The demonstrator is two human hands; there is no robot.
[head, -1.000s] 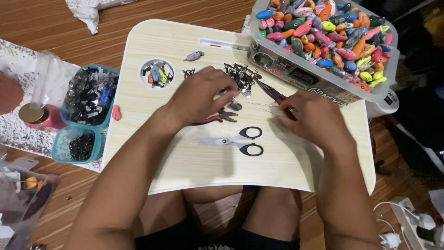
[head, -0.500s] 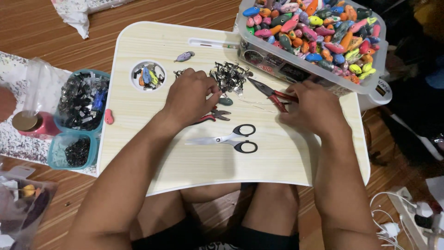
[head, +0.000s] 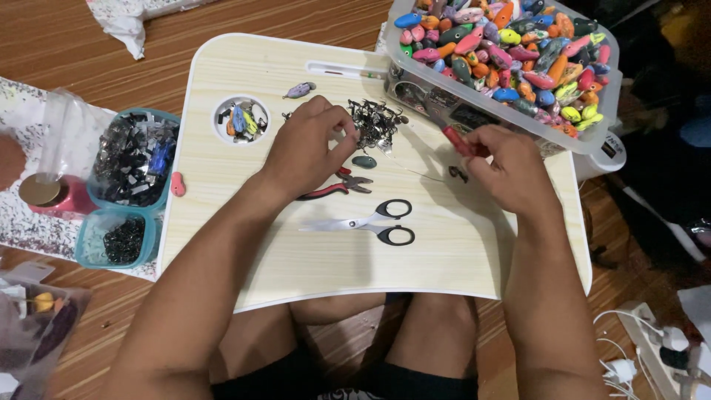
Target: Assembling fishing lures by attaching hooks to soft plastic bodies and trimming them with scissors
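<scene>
Your right hand (head: 511, 167) is closed around red-handled pliers (head: 453, 135). Your left hand (head: 307, 148) pinches something tiny, too small to tell, beside the pile of dark metal hooks (head: 374, 122) in the middle of the worktop (head: 296, 252). The clear bin (head: 592, 141) far right is full of colourful lures. Many hooks remain, and one little dark piece (head: 457, 175) lies near your right hand.

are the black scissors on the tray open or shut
Shut. The scissors lie flat on the tray, blades together in one line and the two black handle loops side by side; neither hand touches them.
</scene>
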